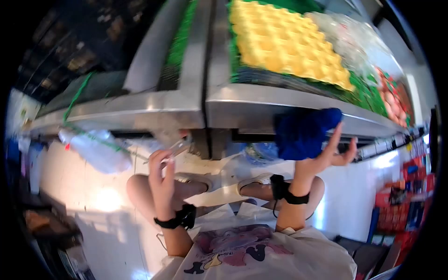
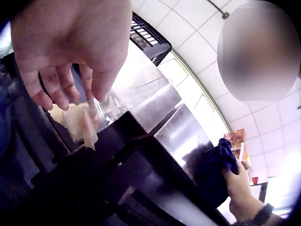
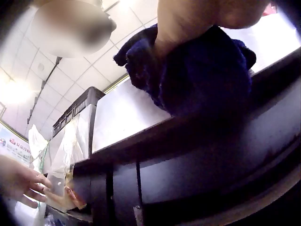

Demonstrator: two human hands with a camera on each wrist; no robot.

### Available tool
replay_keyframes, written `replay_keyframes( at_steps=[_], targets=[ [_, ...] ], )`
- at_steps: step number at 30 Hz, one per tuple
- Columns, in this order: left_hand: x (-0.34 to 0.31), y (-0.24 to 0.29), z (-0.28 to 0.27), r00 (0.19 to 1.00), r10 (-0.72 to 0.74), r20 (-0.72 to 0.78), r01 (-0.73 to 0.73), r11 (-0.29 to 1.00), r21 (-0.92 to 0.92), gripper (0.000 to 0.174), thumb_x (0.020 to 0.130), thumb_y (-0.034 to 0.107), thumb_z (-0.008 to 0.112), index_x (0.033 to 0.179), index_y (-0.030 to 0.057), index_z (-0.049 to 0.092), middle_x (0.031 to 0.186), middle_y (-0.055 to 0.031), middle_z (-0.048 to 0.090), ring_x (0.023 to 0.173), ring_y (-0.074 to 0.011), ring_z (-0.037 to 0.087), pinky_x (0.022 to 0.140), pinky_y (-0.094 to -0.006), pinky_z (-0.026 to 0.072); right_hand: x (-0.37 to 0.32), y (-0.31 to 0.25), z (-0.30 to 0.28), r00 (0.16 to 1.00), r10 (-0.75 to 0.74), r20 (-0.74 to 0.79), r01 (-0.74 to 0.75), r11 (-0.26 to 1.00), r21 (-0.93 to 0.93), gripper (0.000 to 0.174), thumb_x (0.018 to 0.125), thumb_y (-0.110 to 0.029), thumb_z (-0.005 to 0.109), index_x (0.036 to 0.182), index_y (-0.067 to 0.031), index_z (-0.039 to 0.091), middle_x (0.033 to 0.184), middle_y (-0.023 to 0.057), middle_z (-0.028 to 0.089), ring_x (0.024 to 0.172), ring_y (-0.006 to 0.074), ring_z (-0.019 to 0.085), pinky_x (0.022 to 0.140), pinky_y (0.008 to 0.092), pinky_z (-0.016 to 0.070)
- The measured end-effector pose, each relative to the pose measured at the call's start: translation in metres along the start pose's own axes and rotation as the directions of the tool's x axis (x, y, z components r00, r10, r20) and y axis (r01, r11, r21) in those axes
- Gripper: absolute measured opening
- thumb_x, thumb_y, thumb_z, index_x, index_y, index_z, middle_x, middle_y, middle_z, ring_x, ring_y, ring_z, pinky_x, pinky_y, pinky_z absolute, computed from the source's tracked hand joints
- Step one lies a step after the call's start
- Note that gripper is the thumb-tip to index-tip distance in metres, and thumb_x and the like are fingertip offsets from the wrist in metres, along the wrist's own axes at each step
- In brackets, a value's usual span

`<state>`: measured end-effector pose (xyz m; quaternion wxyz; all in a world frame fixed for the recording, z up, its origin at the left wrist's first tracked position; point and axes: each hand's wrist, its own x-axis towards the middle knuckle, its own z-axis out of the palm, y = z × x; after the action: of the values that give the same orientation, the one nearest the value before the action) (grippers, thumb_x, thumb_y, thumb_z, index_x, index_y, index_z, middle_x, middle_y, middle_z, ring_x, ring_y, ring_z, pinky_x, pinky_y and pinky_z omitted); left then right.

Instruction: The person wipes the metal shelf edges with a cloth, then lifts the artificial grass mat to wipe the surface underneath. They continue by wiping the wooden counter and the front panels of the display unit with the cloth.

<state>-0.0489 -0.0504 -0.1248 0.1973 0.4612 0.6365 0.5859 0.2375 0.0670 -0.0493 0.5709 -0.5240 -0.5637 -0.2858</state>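
A bunched dark blue cloth (image 1: 303,133) lies against the front face of the metal counter rail (image 1: 280,100). My right hand (image 1: 324,158) grips it, some fingers sticking out beyond its right side; in the right wrist view the cloth (image 3: 202,75) covers part of the hand. My left hand (image 1: 162,182) is below the left counter's edge, its fingers loosely bent beside clear plastic. In the left wrist view the fingers of my left hand (image 2: 70,52) hang over crumpled plastic with something reddish in it (image 2: 82,125); whether they touch it is unclear.
A yellow egg tray (image 1: 284,39) and a clear plastic bag (image 1: 350,37) lie on the right counter. A green string (image 1: 77,100) and a whitish bag (image 1: 100,151) hang at the left. Red boxes (image 1: 401,205) stand at the far right.
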Motion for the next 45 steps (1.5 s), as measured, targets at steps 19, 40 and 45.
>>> replay_keyframes(
  at_steps=[19,40,45],
  targets=[
    [-0.005,0.031,-0.002,0.976,-0.216,-0.016,0.217,0.974,0.07,0.021,0.098,0.021,0.048,0.104,0.0034,0.059,0.117,-0.0045,0.056,0.097,-0.014,0.05,0.087,-0.0271,0.0399,0.001,0.027,0.001,0.987,-0.017,0.161,-0.047,0.923,0.383,0.056,0.068,-0.027,0.08,0.122,-0.0264,0.065,0.148,0.0359,-0.021,0.14,0.0462,-0.02,0.108,0.0563,-0.0152],
    [0.0,0.003,-0.013,0.982,-0.187,-0.008,0.187,0.977,0.105,0.026,0.095,0.019,0.047,0.113,0.0025,0.055,0.122,-0.0084,0.057,0.112,-0.0196,0.052,0.093,-0.0281,0.0385,0.03,0.132,-0.009,0.983,0.182,-0.03,-0.177,0.977,0.12,0.062,0.077,-0.016,0.07,0.136,-0.0146,0.052,0.156,0.0232,0.007,0.145,0.0416,0.001,0.113,0.053,-0.0038],
    [0.001,0.008,-0.007,0.99,-0.139,0.017,0.139,0.99,-0.011,0.034,0.098,0.019,0.046,0.127,0.003,0.05,0.128,-0.0105,0.055,0.119,-0.021,0.051,0.096,-0.0309,0.0374,0.039,0.227,-0.013,0.965,0.203,-0.166,-0.186,0.976,0.111,0.057,0.077,-0.001,0.06,0.133,-0.0094,0.053,0.155,0.0178,0.021,0.144,0.0383,0.013,0.115,0.0457,0.0091]
  ],
)
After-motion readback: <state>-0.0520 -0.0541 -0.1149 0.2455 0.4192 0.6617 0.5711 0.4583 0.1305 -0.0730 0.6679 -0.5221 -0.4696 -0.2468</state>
